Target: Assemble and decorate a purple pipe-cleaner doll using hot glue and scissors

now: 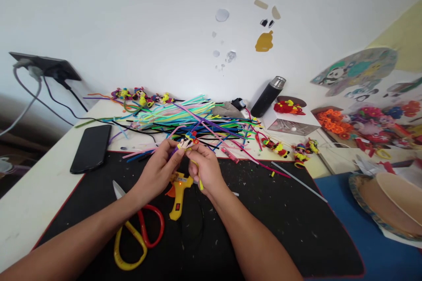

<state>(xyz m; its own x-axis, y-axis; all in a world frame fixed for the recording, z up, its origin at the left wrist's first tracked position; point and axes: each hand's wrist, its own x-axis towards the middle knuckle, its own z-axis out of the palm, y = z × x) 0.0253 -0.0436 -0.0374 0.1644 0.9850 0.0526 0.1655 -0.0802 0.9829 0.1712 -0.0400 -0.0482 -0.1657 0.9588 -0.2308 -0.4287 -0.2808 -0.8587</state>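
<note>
A small pipe-cleaner figure (185, 142), with a white face and blue, red and yellow parts, is held up between both hands. My left hand (160, 164) closes round its left side, thumb in front. My right hand (208, 167) pinches at its lower right, and a yellow pipe cleaner (201, 183) hangs out below those fingers. Just under the hands lies a yellow glue gun (178, 197) with a lit orange light. Scissors (143, 232) with one red and one yellow handle lie partly beneath my left forearm.
Loose pipe cleaners (178, 116) are heaped along the wall behind the black mat (263, 219). A phone (91, 148) lies at left. Behind are a black flask (267, 97) and a white box (290, 124); several finished figures (300, 154) lie right. A glue stick (298, 181) crosses the mat's edge.
</note>
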